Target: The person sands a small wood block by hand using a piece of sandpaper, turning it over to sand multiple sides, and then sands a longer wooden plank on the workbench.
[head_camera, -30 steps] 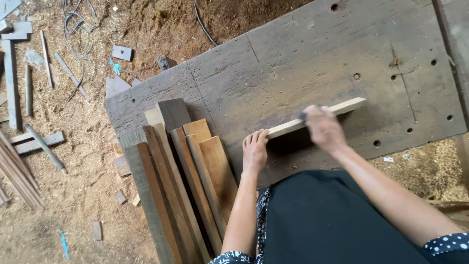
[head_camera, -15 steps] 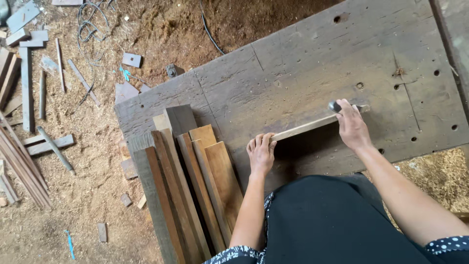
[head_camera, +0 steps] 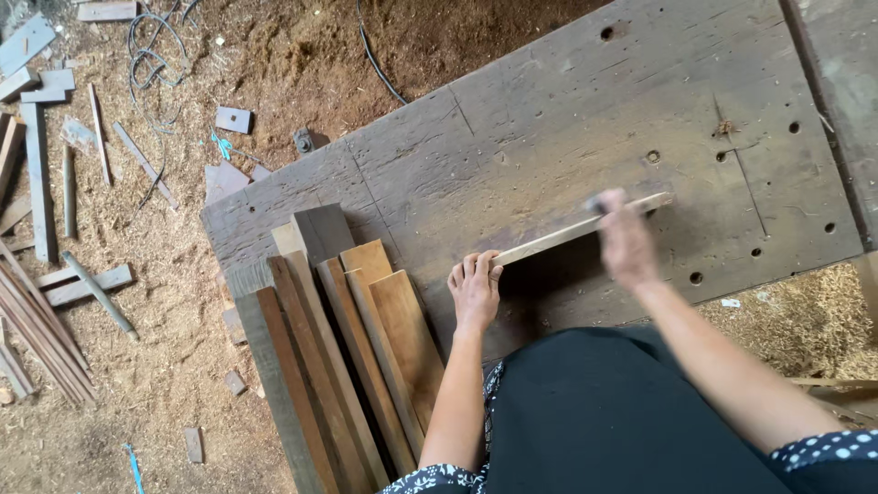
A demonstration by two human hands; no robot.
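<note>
Here, in the head view, a thin pale wooden strip (head_camera: 585, 229) lies slanted across the grey, hole-pocked workbench (head_camera: 549, 119), its near end under the left hand (head_camera: 476, 291) and its far end beyond the right hand (head_camera: 625, 240). The strip looks light and stiff but slender, likely to flex or skid if pressed only in the middle, so pinning it at one end seems the sound hold. The left hand's fingers (head_camera: 477, 267) are closed together and lie fairly flat, tips pressing down on the strip's near end. The right hand is motion-blurred over the strip's far part; it seems curled round a small dark object (head_camera: 594, 203), though the grip cannot be told for certain. Left of the hands, brown planks (head_camera: 366, 348) lie stacked on the bench edge. Offcuts (head_camera: 55, 155) litter the sawdust floor (head_camera: 137, 384).
</note>
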